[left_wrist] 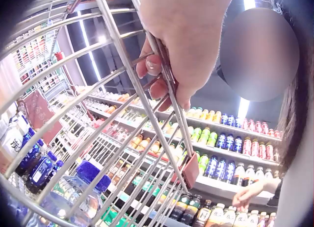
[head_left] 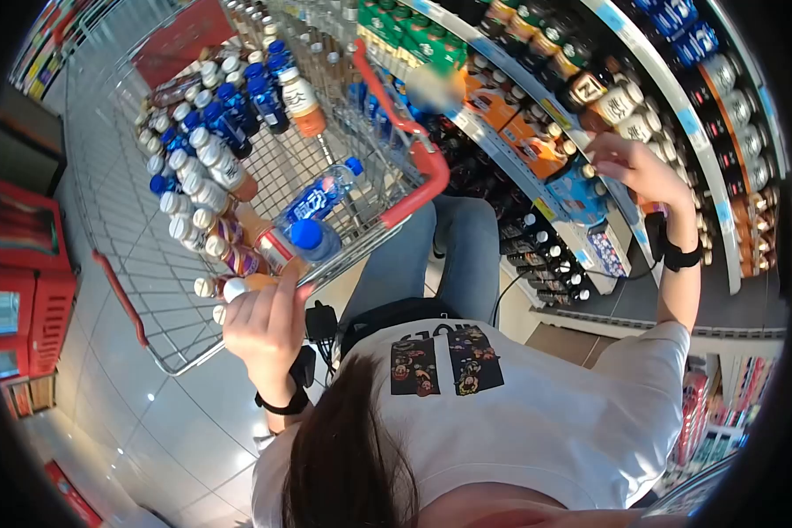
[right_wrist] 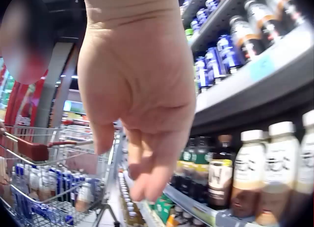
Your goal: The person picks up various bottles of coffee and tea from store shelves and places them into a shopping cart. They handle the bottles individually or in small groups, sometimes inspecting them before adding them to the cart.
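Wire cart [head_left: 123,220], gripped by left hand [head_left: 264,330], points handle [head_left: 414,176] toward shelves [head_left: 546,110].

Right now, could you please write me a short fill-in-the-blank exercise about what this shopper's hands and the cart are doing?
1. The left hand grips the wire rim of the shopping ____.
2. The cart has a handle coloured ____.
3. The right hand, holding nothing, reaches toward a store ____ stocked with bottles.
4. The clear bottle by the handle has a ____ cap.
Missing words: cart; red; shelf; blue.
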`<action>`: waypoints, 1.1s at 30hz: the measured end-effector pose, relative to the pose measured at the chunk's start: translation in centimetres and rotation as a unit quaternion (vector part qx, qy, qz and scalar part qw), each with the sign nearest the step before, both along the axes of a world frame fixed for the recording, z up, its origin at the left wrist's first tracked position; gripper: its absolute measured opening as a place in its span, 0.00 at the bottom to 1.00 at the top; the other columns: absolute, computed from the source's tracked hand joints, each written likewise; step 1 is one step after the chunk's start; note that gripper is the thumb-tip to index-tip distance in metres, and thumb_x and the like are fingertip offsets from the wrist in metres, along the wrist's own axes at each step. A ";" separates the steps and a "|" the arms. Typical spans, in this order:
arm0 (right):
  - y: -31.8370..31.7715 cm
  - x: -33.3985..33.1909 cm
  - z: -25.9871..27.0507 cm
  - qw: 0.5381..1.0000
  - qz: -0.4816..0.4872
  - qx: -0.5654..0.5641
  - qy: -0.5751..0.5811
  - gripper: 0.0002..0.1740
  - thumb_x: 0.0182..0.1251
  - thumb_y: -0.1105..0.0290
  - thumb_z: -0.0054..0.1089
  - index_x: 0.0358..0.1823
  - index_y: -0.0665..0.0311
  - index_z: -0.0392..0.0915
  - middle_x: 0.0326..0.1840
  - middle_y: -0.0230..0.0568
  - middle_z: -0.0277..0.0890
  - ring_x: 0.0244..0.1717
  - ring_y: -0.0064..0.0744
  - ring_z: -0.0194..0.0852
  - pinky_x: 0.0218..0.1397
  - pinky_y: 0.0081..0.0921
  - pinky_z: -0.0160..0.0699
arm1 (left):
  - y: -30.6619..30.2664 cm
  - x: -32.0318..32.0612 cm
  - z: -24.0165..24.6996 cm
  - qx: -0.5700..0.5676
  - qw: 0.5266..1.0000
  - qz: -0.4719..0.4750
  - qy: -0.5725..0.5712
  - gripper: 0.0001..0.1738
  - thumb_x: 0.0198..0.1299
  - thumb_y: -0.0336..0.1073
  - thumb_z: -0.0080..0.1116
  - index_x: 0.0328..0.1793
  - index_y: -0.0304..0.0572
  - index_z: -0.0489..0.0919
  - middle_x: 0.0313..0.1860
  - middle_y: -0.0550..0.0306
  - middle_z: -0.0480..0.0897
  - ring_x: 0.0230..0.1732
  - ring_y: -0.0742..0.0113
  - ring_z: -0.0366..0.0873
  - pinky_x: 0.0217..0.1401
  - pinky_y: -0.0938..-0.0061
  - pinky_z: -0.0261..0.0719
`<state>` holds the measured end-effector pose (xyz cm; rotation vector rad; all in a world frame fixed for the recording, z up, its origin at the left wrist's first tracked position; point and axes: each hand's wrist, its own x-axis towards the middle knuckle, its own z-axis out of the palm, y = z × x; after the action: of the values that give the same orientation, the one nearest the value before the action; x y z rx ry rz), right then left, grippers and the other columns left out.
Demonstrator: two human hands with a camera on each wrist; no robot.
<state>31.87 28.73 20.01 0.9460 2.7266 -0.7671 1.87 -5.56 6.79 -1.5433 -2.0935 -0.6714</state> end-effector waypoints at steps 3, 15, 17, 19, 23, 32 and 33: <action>-2.6 -8.4 3.4 0.994 0.100 0.035 -0.008 0.15 0.64 0.67 0.55 0.49 0.68 0.71 0.38 0.42 0.76 0.40 0.30 0.75 0.42 0.26 0.74 | 0.1 0.1 0.3 0.020 0.999 -0.007 -0.029 0.11 0.49 0.38 0.65 0.38 0.45 0.82 0.21 0.60 0.76 0.20 0.62 0.72 0.25 0.70 0.65; -7.1 -45.3 -3.7 0.935 0.204 0.163 -0.241 0.20 0.54 0.66 0.60 0.44 0.75 0.74 0.36 0.47 0.79 0.28 0.38 0.80 0.24 0.30 0.83 | 0.0 -0.1 0.3 0.032 0.999 -0.018 -0.020 0.13 0.46 0.40 0.66 0.35 0.43 0.79 0.19 0.65 0.72 0.19 0.70 0.72 0.23 0.75 0.65; -7.1 -47.9 -7.0 0.910 0.189 0.268 -0.253 0.15 0.47 0.65 0.65 0.36 0.64 0.83 0.45 0.47 0.79 0.46 0.46 0.79 0.47 0.38 0.78 | -0.3 -0.3 0.7 0.025 0.999 -0.024 -0.013 0.12 0.46 0.40 0.65 0.36 0.44 0.79 0.17 0.66 0.70 0.18 0.71 0.71 0.22 0.76 0.63; -4.4 -50.5 -12.6 0.914 0.207 0.299 -0.183 0.15 0.48 0.70 0.59 0.39 0.61 0.83 0.47 0.49 0.79 0.49 0.46 0.78 0.48 0.40 0.78 | -0.3 -0.5 -0.1 0.047 0.999 -0.023 0.012 0.12 0.48 0.41 0.64 0.36 0.44 0.79 0.17 0.66 0.70 0.18 0.72 0.70 0.21 0.77 0.62; 0.8 -51.0 -21.7 0.944 0.154 0.283 -0.072 0.15 0.56 0.69 0.50 0.41 0.66 0.81 0.48 0.52 0.77 0.48 0.48 0.78 0.48 0.40 0.77 | -0.9 -0.9 0.9 0.011 0.997 -0.055 0.045 0.14 0.57 0.43 0.59 0.37 0.38 0.78 0.22 0.66 0.73 0.21 0.74 0.70 0.25 0.82 0.66; 3.2 -49.0 -24.8 0.982 0.043 0.172 -0.066 0.33 0.56 0.53 0.61 0.58 0.67 0.65 0.56 0.55 0.71 0.53 0.53 0.72 0.52 0.42 0.74 | -0.9 -1.3 0.7 0.003 0.995 -0.049 0.089 0.14 0.58 0.42 0.56 0.36 0.37 0.78 0.19 0.70 0.67 0.20 0.79 0.67 0.25 0.84 0.62; 3.5 -49.2 -24.6 0.978 0.068 0.181 -0.080 0.33 0.55 0.52 0.62 0.55 0.67 0.67 0.55 0.55 0.72 0.52 0.52 0.73 0.51 0.42 0.74 | -0.9 -1.3 0.9 -0.005 0.995 -0.049 0.089 0.14 0.58 0.42 0.56 0.36 0.37 0.78 0.19 0.70 0.67 0.20 0.79 0.67 0.25 0.84 0.63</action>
<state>-17.29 32.24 -4.64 0.8277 2.7993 -0.1624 0.54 -6.45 7.71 -1.6561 -1.9044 -0.5361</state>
